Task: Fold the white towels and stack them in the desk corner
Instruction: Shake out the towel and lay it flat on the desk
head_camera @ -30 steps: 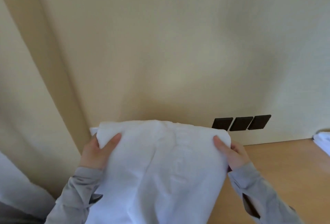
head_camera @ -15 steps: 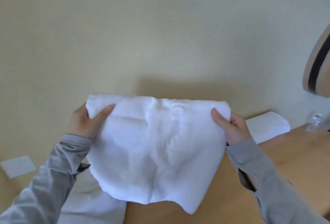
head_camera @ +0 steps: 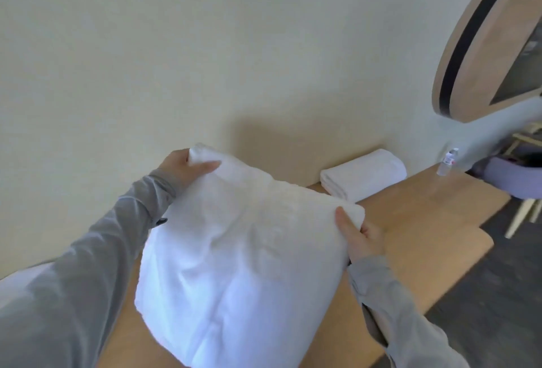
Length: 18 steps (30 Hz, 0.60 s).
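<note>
1. You hold the white terry towel [head_camera: 240, 253] in the middle of the frame by its two top corners; your left hand [head_camera: 181, 166] has its grip pinched on the upper-left corner, thumb on the near face
2. Your right hand [head_camera: 362, 235] pinches the lower-right end of that top edge the same way, thumb on the near face and the other fingers hidden behind the cloth
3. The towel hangs from both grips in a loose, wrinkled sheet over the light wooden surface [head_camera: 425, 221]; its bottom edge runs toward the lower centre of the frame, and you cannot tell whether it touches the wood
4. The top edge slopes, left corner higher than right, so a fold made from here would likely come out skewed, with uneven edges
5. The slack middle could bunch as you lay it down, leaving creases in the fold
6. If either pinch loosens, that corner will probably drop and the sheet will twist
7. A folded white towel [head_camera: 363, 174] already lies against the cream wall [head_camera: 146, 59], right of centre, well apart from your hands; a careless placement could push it askew
8. A small clear plastic bottle [head_camera: 447, 162] stands at the right, near the stack
9. A round wood-framed mirror [head_camera: 492, 42] fills the upper right; a chair sits below it at the right edge
</note>
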{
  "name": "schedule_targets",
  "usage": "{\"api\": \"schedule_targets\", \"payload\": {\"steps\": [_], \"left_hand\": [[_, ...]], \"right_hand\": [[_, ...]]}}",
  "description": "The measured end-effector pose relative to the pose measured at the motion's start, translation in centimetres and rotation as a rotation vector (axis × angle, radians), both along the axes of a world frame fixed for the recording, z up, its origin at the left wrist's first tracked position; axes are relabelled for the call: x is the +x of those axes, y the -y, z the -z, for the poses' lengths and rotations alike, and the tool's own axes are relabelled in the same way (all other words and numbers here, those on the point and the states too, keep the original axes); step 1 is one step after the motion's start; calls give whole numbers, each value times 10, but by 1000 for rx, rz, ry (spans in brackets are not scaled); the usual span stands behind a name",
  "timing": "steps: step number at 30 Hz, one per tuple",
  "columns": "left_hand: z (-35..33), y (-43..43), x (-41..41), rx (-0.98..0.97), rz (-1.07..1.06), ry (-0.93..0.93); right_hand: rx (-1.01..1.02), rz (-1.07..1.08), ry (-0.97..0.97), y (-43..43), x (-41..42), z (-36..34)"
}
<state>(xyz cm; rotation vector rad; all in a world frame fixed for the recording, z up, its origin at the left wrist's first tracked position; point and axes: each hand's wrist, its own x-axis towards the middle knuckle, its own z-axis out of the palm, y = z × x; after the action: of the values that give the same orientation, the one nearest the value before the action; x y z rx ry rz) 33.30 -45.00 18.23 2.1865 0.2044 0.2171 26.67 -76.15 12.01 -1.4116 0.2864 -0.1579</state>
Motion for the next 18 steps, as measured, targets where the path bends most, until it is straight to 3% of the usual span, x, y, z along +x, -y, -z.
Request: {"api": "schedule_targets", "payload": {"steps": [3, 6, 11, 18], "left_hand": [[70, 41, 54, 142, 27, -199], [154, 80, 71, 173, 44, -259], [263, 140, 15, 28, 68, -345], [302, 168, -73, -111, -868, -469]], "right_hand": [[23, 68, -196, 12, 27, 62], [-25, 60, -355, 16, 55, 120], [-33, 79, -549, 38, 104, 161], [-75, -100, -757, 80, 131, 189]]}}
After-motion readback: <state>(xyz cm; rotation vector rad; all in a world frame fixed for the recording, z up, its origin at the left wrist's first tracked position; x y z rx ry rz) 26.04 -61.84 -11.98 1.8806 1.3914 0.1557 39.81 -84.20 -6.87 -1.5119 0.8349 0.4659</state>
